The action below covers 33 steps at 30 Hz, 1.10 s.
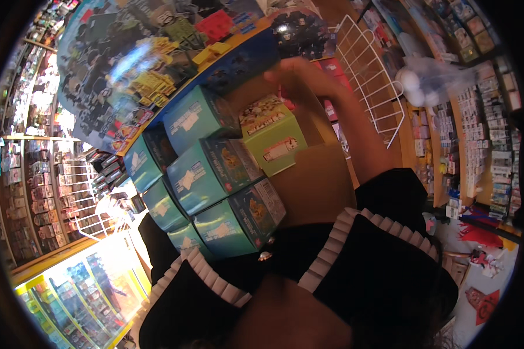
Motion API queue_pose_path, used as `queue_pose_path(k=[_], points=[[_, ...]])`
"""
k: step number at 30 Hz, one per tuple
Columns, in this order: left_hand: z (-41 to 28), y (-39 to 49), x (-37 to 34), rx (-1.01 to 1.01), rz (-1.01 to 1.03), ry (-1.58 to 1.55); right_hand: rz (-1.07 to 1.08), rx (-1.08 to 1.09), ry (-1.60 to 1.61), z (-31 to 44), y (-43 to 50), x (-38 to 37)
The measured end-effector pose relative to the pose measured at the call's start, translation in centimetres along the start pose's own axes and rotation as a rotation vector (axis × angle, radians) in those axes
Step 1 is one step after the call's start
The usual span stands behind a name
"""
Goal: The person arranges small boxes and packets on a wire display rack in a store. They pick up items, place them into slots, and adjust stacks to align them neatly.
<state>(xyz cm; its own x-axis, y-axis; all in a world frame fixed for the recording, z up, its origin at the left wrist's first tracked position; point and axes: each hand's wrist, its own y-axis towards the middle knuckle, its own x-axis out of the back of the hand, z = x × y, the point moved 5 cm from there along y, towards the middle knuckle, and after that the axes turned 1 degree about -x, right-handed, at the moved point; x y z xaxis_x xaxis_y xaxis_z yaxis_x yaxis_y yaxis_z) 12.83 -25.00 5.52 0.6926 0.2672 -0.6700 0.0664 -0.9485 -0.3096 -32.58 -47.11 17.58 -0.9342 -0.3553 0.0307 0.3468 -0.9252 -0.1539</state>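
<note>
My right hand (298, 80) reaches over the far end of an open cardboard carton (321, 185), its fingers bent and blurred. Whether it grips the carton or anything inside is unclear. Below the hand, a light-green printed box (274, 146) sits in the carton. To its left are several teal printed boxes, among them an upper one (190, 120), a middle one (201, 179) and a near one (220, 229), packed in rows close to my body. My left hand is out of view; only the dark sleeve (159, 244) shows left of the boxes.
Beyond the boxes stands a display (157, 65) with printed toy figures. A white wire rack (371, 83) is right of my forearm, and another wire rack (85, 200) is at left. Merchandise shelves (476, 131) line the right; a glass case (83, 296) glows at lower left.
</note>
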Motion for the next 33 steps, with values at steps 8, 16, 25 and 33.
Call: queue_pose_path(k=[8,16,25,33], points=[[-1.1,0.0,0.8,0.009,0.008,0.015,-0.194,-0.065,-0.653,5.4,-6.6,0.6],[-2.1,0.6,0.4,0.054,0.036,0.058,-0.308,-0.240,-1.098,5.0,-7.2,-0.8],[-2.2,-1.6,1.3,0.027,0.009,0.048,-0.762,0.106,-0.897,8.0,-7.9,-0.9],[-2.2,-3.8,2.1,-0.022,-0.035,0.029,-0.726,0.213,-0.857,5.2,-7.5,-1.0]])
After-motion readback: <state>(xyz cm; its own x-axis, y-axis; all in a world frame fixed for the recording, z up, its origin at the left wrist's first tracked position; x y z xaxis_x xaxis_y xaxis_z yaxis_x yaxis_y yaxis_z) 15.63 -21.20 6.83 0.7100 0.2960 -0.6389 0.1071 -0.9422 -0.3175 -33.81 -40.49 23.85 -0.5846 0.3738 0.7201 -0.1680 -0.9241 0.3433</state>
